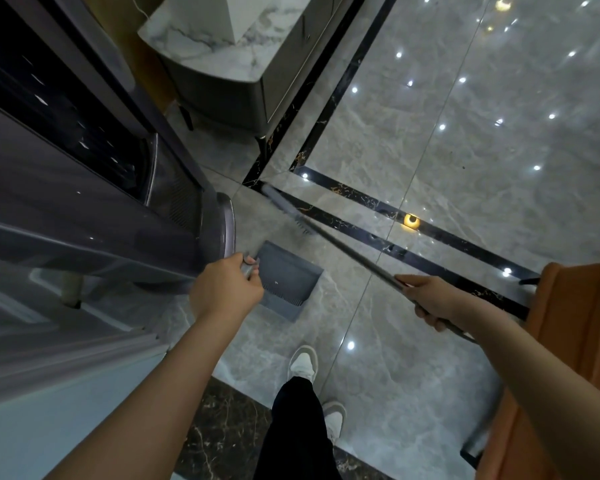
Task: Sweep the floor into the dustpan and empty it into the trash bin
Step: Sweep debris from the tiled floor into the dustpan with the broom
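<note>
A grey dustpan (288,277) stands on the glossy marble floor (465,140) in front of my feet. My left hand (224,289) grips the top of the dustpan's upright metal handle (247,268). My right hand (430,299) is closed around the long grey broom handle (354,252), which slants up-left across the floor. The broom head (284,207) rests on the tiles just beyond the dustpan, beside a black inlay strip. No trash bin is in view.
A tall dark cylindrical appliance (101,220) rises on the left, close to the dustpan. A marble-topped cabinet on thin legs (229,64) stands behind it. An orange chair (568,341) sits at the right edge. My shoes (303,363) stand near the dustpan.
</note>
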{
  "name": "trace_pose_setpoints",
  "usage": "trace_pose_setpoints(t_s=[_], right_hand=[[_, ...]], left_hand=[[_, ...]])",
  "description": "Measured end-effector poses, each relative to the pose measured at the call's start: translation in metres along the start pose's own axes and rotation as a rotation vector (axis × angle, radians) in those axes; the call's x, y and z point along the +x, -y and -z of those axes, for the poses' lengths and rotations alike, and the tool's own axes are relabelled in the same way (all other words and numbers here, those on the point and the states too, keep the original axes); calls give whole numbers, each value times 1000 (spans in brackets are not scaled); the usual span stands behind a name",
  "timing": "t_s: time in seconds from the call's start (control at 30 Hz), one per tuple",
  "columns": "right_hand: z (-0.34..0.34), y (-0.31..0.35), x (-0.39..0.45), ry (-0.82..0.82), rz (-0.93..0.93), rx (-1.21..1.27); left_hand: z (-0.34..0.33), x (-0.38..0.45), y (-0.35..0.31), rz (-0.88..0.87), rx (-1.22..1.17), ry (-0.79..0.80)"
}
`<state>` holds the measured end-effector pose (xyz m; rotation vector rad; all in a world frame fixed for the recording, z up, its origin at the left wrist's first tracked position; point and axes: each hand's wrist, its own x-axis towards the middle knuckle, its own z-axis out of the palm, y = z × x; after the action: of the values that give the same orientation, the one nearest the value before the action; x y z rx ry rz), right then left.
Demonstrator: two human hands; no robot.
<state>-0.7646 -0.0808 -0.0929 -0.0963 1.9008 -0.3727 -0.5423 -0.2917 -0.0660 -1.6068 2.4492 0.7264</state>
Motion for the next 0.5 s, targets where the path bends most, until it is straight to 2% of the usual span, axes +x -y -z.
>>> trace_pose_setpoints(t_s=[0.1, 0.33, 0.5], right_hand=[[-17, 1, 3, -56, 12, -25], [-42, -18, 2, 215, -124, 100], [-9, -7, -13, 219, -104, 330]], left_hand=[[0, 0, 0, -4, 2, -8], [1, 0, 0, 5, 3, -4], [3, -1, 2, 36, -29, 35]])
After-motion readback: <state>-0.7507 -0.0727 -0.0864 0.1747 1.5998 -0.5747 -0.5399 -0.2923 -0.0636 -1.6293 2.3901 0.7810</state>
